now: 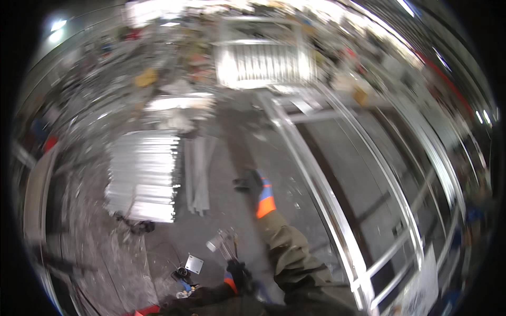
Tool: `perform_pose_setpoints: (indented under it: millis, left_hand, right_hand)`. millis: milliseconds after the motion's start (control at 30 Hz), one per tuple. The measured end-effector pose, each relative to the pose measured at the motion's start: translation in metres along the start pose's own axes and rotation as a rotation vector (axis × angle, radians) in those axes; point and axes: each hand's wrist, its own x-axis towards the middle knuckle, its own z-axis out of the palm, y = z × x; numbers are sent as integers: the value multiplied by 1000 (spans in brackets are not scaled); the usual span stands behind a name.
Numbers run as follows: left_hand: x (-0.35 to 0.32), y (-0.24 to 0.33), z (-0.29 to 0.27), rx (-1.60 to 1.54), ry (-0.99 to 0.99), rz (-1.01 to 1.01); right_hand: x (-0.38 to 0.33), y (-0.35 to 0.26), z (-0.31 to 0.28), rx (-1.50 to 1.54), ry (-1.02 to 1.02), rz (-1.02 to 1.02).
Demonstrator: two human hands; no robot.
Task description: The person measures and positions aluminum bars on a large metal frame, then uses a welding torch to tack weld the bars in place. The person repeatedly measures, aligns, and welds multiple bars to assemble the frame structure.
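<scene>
The picture is motion-blurred. My right hand [252, 184], in a black glove with an orange and blue cuff, is stretched forward over the grey floor on an olive sleeve. I see nothing in it, and its fingers are too blurred to read. My left hand [235, 276], gloved the same way, is low in the view and gripping a thin shiny metal piece [225, 243] that points up and away from me. A long aluminium frame [328, 203] lies just right of my right arm.
A stack of aluminium profiles [142, 176] lies on the floor to the left, with a few loose strips [197, 176] beside it. A small square metal plate [194, 263] and a black tool [182, 274] lie near my left hand. A slatted metal rack [263, 63] stands far ahead.
</scene>
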Motion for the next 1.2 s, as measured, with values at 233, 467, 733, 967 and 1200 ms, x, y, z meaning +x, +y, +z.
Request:
perform_pose_setpoints:
  millis: [233, 467, 733, 967, 1200]
  left_hand:
    - [35, 105, 157, 205, -70, -69]
    - [129, 169, 290, 457, -228, -173]
    - [99, 125, 433, 1031, -791, -274]
    - [137, 69, 464, 1286, -976, -627]
    - [127, -4, 478, 1398, -754, -826]
  right_hand:
    - [-227, 34, -153, -660, 844, 65]
    - [-247, -3, -229, -869, 1148, 330]
    - [-114, -78, -189, -312, 1160, -75]
    - [-302, -9, -287, -744, 1967, -47]
    - [-674, -79, -381, -1171, 2428, 89]
